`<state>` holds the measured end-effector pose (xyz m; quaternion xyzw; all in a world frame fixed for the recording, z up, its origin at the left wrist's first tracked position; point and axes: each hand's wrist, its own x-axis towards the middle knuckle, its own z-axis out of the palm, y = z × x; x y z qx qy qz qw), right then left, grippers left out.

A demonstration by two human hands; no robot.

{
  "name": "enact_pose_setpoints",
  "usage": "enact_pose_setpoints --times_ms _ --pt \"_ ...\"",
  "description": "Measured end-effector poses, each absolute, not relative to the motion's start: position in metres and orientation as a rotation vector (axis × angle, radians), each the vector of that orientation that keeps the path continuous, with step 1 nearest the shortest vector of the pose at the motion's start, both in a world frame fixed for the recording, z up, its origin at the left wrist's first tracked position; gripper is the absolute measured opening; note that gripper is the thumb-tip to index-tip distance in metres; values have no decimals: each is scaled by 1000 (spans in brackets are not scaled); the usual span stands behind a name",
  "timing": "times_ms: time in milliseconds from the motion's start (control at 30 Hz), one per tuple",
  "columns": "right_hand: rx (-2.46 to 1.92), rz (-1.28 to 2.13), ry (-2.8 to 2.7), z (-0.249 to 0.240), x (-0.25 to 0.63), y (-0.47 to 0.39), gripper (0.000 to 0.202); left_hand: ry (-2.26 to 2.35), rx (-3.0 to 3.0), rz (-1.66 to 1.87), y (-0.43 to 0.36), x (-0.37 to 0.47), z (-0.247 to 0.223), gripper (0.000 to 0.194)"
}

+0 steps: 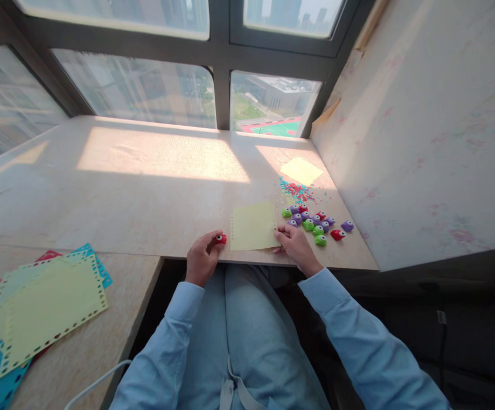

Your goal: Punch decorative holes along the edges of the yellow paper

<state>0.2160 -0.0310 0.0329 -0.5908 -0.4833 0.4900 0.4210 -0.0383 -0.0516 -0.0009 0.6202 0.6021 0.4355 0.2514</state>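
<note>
A pale yellow sheet (253, 226) lies near the front edge of the ledge, with a row of punched holes along its left side. My left hand (202, 258) is just left of it, fingers closed round a small red punch (221, 239) with an eye on it. At the sheet's right edge, my right hand (296, 246) pinches the paper between thumb and fingers. Beyond that hand lie several small punches: green (320, 241), purple (347, 226) and red (338, 234), all with eyes.
Punched paper bits (298, 192) are scattered behind the small punches, near another yellow paper (302, 171). Yellow, blue and red sheets with punched edges (59, 302) overlap at the lower left. A white cable (97, 384) runs below. The papered wall (422, 148) bounds the right.
</note>
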Motion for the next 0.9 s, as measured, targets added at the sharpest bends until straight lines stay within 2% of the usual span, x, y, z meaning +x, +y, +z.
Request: enact_pose_setpoints --times_ms 200,333,900 --pt "-1598 1212 -1167 30 219 -32 22 1552 1737 1084 -43 -47 4 30" --pt "-1499 1224 -1125 31 217 -32 18 1527 1852 1058 -36 -49 3 28" --pt "-1399 1303 -1031 27 206 -29 22 1441 1755 1112 -35 -53 -3 30"
